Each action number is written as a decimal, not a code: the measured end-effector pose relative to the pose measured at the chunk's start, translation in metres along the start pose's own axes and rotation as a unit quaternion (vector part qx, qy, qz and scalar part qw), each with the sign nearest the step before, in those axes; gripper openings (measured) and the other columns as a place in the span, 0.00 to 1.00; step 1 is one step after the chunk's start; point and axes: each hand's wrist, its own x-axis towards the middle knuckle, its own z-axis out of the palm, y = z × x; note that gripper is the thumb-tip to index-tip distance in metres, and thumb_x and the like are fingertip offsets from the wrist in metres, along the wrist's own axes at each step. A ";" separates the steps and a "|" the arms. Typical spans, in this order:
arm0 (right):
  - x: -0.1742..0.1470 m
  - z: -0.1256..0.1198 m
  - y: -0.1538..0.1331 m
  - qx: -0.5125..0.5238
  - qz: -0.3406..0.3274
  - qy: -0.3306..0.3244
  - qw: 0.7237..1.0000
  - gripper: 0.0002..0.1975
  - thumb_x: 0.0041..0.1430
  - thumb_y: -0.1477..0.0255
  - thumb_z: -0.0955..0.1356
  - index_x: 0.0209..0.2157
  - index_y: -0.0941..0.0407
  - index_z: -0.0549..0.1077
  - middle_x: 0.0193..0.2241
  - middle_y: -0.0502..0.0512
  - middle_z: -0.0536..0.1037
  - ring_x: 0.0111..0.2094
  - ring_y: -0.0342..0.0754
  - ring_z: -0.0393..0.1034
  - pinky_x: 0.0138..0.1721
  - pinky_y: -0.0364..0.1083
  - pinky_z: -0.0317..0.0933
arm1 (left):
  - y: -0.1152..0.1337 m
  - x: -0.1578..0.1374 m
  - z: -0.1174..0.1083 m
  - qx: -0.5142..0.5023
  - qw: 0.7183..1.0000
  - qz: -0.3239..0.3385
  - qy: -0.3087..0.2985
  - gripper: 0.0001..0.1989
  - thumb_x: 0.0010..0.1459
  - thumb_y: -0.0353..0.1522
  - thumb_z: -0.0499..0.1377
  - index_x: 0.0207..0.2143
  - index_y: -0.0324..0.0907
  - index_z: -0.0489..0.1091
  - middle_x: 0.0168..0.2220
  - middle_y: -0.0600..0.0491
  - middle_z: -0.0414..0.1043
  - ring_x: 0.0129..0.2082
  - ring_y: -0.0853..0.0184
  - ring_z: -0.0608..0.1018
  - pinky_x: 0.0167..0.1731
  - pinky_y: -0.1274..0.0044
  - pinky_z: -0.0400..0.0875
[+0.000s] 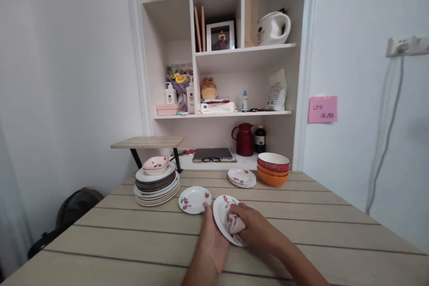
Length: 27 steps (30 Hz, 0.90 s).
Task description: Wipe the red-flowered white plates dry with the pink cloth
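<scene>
A small white plate (219,211) with red flowers is tilted up above the near middle of the table. My left hand (212,239) holds it from the left and below, with the thumb up and the other fingers hidden behind the plate. Bunched in my right hand (252,224) is a pale cloth (234,224), pressed against the plate's face. Just behind my left thumb, another flowered plate (194,200) lies flat on the table. A short stack of matching plates (241,176) rests farther back, to the right.
At the back left stands a tall stack of plates (157,194), topped by a squarish bowl (156,164). Orange and red bowls (273,174) are stacked at the back right. Behind are a small wooden riser (147,142), a red jug (245,140) and shelves. The wooden table (134,241) spans the foreground.
</scene>
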 end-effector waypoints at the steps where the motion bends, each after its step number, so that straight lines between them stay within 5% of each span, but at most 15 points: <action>1: 0.000 0.001 -0.006 0.017 -0.021 -0.007 1.000 0.21 0.38 0.83 0.64 0.36 0.53 0.73 0.36 0.53 0.75 0.37 0.49 0.67 0.38 0.44 0.56 | 0.000 -0.001 0.002 0.008 1.000 -0.012 -0.014 0.34 0.59 0.53 0.50 0.53 0.36 0.70 0.49 0.40 0.76 0.53 0.52 0.74 0.54 0.63 0.64; 6: 0.006 0.010 -0.020 0.102 -0.058 0.049 0.992 0.19 0.38 0.84 0.62 0.33 0.53 0.73 0.35 0.52 0.75 0.40 0.49 0.67 0.42 0.45 0.58 | -0.001 -0.004 0.009 0.055 0.998 -0.010 -0.018 0.30 0.60 0.49 0.53 0.51 0.34 0.71 0.46 0.39 0.77 0.51 0.54 0.75 0.53 0.67 0.65; 13: 0.019 0.008 -0.005 0.096 -0.002 0.141 0.985 0.23 0.40 0.83 0.62 0.38 0.52 0.76 0.40 0.55 0.72 0.44 0.51 0.67 0.45 0.46 0.59 | -0.001 -0.004 0.008 0.039 0.999 -0.003 0.011 0.27 0.59 0.44 0.57 0.56 0.39 0.67 0.49 0.40 0.76 0.49 0.55 0.77 0.52 0.65 0.66; 21: 0.010 -0.003 0.017 0.019 0.082 0.085 0.993 0.24 0.40 0.84 0.62 0.39 0.52 0.75 0.39 0.55 0.73 0.39 0.49 0.68 0.41 0.45 0.60 | -0.006 0.002 -0.001 0.008 0.994 0.071 0.078 0.27 0.57 0.41 0.60 0.57 0.41 0.65 0.51 0.41 0.75 0.49 0.55 0.77 0.52 0.64 0.67; 27: -0.007 -0.020 0.008 0.069 -0.013 -0.078 0.994 0.12 0.40 0.82 0.63 0.27 0.54 0.72 0.32 0.51 0.75 0.36 0.48 0.68 0.39 0.44 0.60 | -0.009 0.003 -0.006 -0.011 0.996 0.076 0.047 0.28 0.57 0.42 0.60 0.58 0.42 0.64 0.53 0.40 0.73 0.50 0.53 0.76 0.53 0.62 0.66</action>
